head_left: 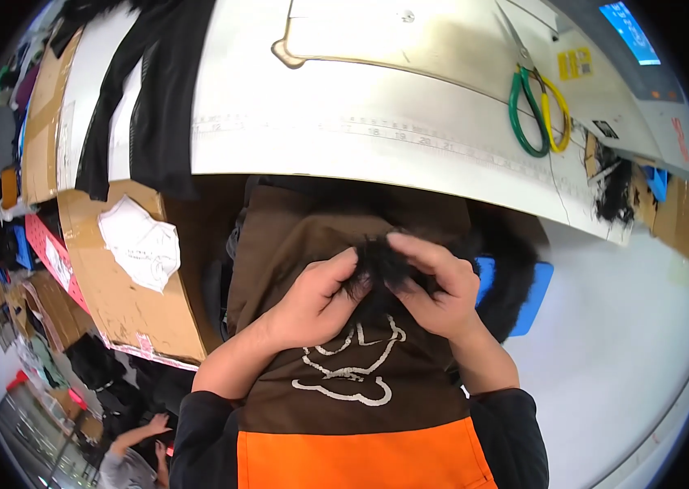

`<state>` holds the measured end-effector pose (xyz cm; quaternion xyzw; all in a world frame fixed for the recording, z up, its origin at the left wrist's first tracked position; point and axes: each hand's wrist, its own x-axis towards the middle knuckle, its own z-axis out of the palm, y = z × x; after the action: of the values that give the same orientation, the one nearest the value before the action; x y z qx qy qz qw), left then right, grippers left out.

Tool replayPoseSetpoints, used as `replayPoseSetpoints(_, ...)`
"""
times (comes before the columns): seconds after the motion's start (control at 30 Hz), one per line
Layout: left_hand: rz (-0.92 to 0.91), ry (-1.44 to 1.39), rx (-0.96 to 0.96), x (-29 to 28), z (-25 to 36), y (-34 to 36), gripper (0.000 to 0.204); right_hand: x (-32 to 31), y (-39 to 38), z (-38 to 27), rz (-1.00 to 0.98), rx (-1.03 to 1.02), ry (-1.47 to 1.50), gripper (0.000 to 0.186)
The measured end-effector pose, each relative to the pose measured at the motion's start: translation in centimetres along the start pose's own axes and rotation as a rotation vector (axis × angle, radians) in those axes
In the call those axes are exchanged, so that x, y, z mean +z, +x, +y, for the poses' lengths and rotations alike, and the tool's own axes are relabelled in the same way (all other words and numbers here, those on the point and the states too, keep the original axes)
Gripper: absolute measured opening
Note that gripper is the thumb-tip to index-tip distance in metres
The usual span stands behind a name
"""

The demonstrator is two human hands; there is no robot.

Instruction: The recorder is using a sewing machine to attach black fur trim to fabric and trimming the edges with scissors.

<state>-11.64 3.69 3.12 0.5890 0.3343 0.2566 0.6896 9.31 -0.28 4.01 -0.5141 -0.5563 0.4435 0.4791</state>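
Observation:
My left hand [321, 297] and my right hand [440, 293] both grip a tuft of black fur [377, 262] over my lap, their fingers closed on it from either side. Beneath them lies the brown fabric [287, 236] of what looks like an apron, with a white embroidered outline and an orange band [361, 456] lower down. The fingertips are partly hidden in the fur.
Ahead is a white worktable [320, 122] with green-and-yellow scissors [536, 106], black garments [157, 98] and a machine [678, 138]. Left stands a cardboard box [124, 318]; a blue object [536, 293] is at right. Another person [128, 464] works at lower left.

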Motion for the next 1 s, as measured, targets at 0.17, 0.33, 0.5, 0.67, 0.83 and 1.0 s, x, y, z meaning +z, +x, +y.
replayPoseSetpoints(0.17, -0.101, 0.083, -0.096, -1.0, 0.2, -0.5, 0.027, 0.0, 0.3, 0.6, -0.073, -0.171, -0.062, 0.043)
replayPoseSetpoints(0.33, -0.088, 0.129, -0.128, -1.6, 0.6, -0.9, 0.026, 0.3, 1.1, 0.1, -0.091, -0.181, -0.077, 0.044)
replayPoseSetpoints(0.5, -0.041, 0.146, -0.034, -1.8, 2.0, -0.2, 0.011, 0.2, 2.1, -0.1, -0.21, -0.108, -0.058, 0.045)
replayPoseSetpoints(0.67, -0.139, 0.186, -0.097, -2.1, 3.1, 1.8, 0.011, -0.7, 1.6, -0.6, -0.13, -0.031, -0.093, 0.045)
replayPoseSetpoints(0.83, -0.3, 0.238, -0.139, -1.6, 4.4, 5.1, 0.004, -1.7, 0.1, -0.4, 0.009, 0.005, -0.14, 0.045)
replayPoseSetpoints(1.0, -0.344, 0.223, -0.117, -1.0, 3.9, 6.6, 0.008, -2.0, 0.1, -0.5, 0.101, 0.024, -0.13, 0.047)
